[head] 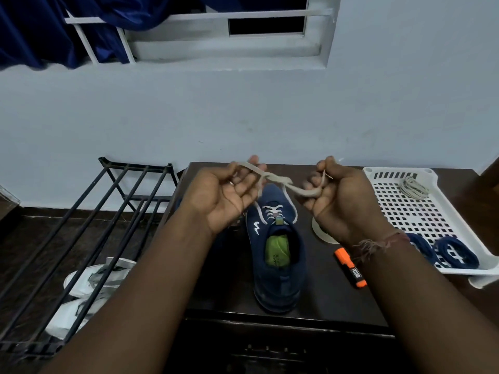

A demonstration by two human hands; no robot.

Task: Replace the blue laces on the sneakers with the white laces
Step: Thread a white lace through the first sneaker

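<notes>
A navy sneaker (278, 255) with a green insole stands on the dark table (324, 300), toe pointing away from me. A white lace (279, 180) runs through its eyelets, and its two ends cross in a knot above the toe. My left hand (226, 195) grips a loop of that lace on the left. My right hand (337, 201) pinches the other loop on the right. A second navy sneaker lies mostly hidden under my left forearm. Coiled blue laces (456, 252) rest in the near corner of a white tray (442, 269). A spare white lace bundle (413, 187) lies at the tray's far end.
An orange highlighter (351, 267) lies on the table right of the shoe, with a white tape roll (322, 234) behind it. A black metal shoe rack (81, 238) stands on the left with white shoes (89, 282) beneath it. A pale wall and a window are behind.
</notes>
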